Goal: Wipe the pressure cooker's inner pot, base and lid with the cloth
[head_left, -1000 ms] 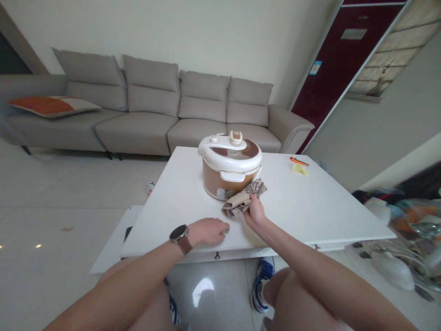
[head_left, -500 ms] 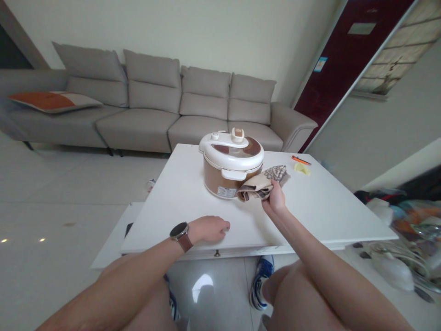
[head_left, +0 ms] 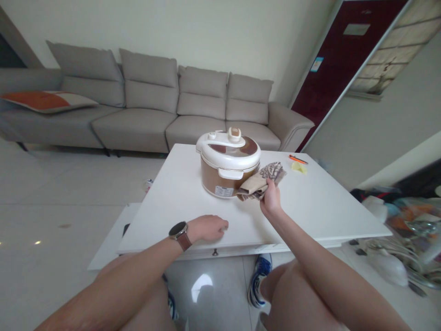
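Note:
A brown-and-white electric pressure cooker (head_left: 227,161) stands on the white table (head_left: 172,202) with its lid on. My right hand (head_left: 271,197) grips a folded beige and dark-patterned cloth (head_left: 257,184) against the cooker's lower right side. Part of the cooker's wall is hidden behind the cloth. My left hand (head_left: 211,227), with a watch (head_left: 179,233) on its wrist, rests on the tabletop near the front edge. Its fingers are curled in, and nothing shows in them. It lies in front of the cooker, apart from it.
An orange cutter-like tool (head_left: 298,159) and a crumpled yellow piece (head_left: 299,168) lie at the table's far right. Behind the table stands a grey sofa (head_left: 134,124) with an orange-and-white cushion (head_left: 44,101). Cables and bagged items (head_left: 409,239) crowd the floor at right.
The cloth has shifted and folded differently in my right hand, still beside the cooker. My left hand stays in place on the table. The whole view has moved slightly.

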`<state>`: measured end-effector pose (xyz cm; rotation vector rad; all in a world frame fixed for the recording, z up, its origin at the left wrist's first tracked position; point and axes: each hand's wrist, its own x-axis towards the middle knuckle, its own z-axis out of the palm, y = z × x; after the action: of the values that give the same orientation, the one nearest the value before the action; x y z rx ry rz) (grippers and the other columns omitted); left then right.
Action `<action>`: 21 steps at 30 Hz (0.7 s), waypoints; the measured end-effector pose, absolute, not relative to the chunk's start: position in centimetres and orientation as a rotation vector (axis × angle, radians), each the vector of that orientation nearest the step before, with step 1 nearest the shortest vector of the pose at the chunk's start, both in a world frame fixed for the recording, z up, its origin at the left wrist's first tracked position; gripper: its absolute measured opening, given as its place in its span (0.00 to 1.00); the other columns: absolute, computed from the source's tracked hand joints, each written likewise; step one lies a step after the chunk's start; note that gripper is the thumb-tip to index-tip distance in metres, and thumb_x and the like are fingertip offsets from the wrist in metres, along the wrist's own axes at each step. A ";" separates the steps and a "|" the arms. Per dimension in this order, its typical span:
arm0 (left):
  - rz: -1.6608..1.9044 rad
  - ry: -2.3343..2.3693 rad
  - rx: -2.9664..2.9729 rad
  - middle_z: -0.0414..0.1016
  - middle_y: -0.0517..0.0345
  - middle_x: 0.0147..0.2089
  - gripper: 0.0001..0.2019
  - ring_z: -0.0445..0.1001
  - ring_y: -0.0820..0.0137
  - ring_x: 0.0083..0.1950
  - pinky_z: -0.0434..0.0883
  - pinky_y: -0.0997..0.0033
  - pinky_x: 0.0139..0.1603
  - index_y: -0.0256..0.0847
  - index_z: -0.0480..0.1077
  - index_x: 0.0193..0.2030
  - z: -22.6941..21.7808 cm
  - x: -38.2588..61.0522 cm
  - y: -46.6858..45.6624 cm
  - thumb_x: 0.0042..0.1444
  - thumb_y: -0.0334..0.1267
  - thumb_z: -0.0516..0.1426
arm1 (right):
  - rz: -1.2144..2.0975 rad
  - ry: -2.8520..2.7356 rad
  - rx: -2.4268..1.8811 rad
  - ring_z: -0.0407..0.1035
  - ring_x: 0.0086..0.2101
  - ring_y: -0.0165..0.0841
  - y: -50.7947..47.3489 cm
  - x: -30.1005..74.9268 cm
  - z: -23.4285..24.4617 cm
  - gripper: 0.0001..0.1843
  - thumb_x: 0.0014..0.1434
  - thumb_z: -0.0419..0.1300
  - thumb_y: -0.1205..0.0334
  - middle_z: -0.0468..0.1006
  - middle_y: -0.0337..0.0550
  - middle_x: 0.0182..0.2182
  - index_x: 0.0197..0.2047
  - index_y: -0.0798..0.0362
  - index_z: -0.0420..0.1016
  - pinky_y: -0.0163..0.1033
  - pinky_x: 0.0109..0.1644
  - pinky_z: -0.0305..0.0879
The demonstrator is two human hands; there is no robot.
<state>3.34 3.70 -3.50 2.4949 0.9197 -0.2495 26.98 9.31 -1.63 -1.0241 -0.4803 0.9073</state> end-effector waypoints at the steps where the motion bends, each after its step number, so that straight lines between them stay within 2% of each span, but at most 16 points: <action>1: -0.253 0.923 2.494 0.82 0.46 0.56 0.17 0.81 0.55 0.54 0.74 0.60 0.53 0.45 0.76 0.55 -3.5 3.3 3.7 0.63 0.35 0.52 | 0.854 -0.541 -1.029 0.80 0.42 0.36 9.2 26.9 -1.6 0.12 0.59 0.61 0.57 0.85 0.40 0.40 0.45 0.52 0.77 0.40 0.49 0.77; 5: -0.283 0.919 2.500 0.82 0.45 0.55 0.17 0.81 0.54 0.53 0.75 0.59 0.53 0.44 0.76 0.55 -3.5 3.2 3.7 0.63 0.35 0.51 | 0.769 -0.775 -1.106 0.78 0.43 0.40 8.3 26.1 -1.4 0.18 0.56 0.64 0.51 0.85 0.43 0.40 0.45 0.54 0.80 0.44 0.51 0.74; 9: -0.290 0.917 2.508 0.82 0.44 0.54 0.17 0.81 0.53 0.53 0.75 0.58 0.52 0.43 0.76 0.54 -3.3 3.2 3.6 0.63 0.37 0.51 | 0.800 -0.904 -1.140 0.77 0.42 0.43 7.4 25.4 -1.1 0.20 0.58 0.62 0.48 0.86 0.46 0.40 0.44 0.55 0.81 0.46 0.49 0.72; 21: -0.280 0.926 2.497 0.82 0.45 0.56 0.19 0.81 0.54 0.54 0.75 0.59 0.52 0.44 0.76 0.57 -3.1 2.9 3.5 0.63 0.36 0.51 | 0.640 -0.861 -1.189 0.77 0.42 0.43 8.6 27.1 0.0 0.19 0.57 0.60 0.49 0.85 0.46 0.39 0.42 0.55 0.80 0.46 0.48 0.72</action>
<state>2.91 3.49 -3.15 2.4968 0.9258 -0.2802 27.09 8.58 0.04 -1.1886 -0.8605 0.6398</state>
